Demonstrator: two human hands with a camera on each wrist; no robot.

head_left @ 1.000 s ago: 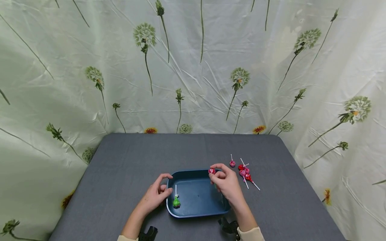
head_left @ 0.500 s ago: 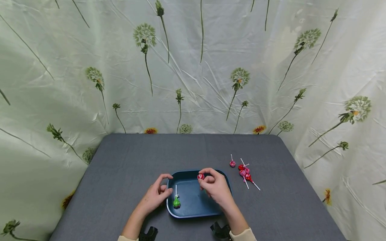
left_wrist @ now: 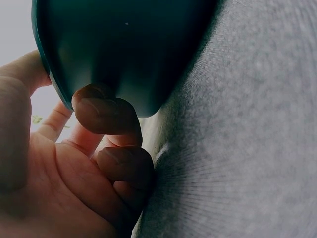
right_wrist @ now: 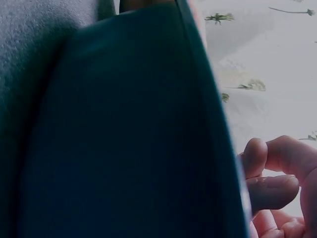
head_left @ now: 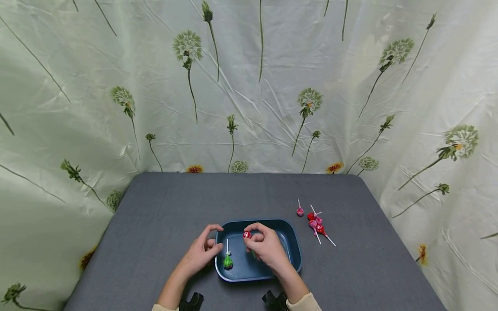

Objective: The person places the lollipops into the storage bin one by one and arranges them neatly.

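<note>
Now, left hand (head_left: 200,255): fingers bent, gripping tray (head_left: 245,270) at its left
Right hand (head_left: 265,248): pinching lollipop (head_left: 247,234), lower centre of frame

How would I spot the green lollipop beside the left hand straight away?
On the grey table, find the blue tray. Inside it, at the end by the left hand, lies a lollipop with its white stick pointing away from the person. Unlike the red-wrapped sweet pinched in the right hand, its wrapper is green and no hand holds it.
</note>
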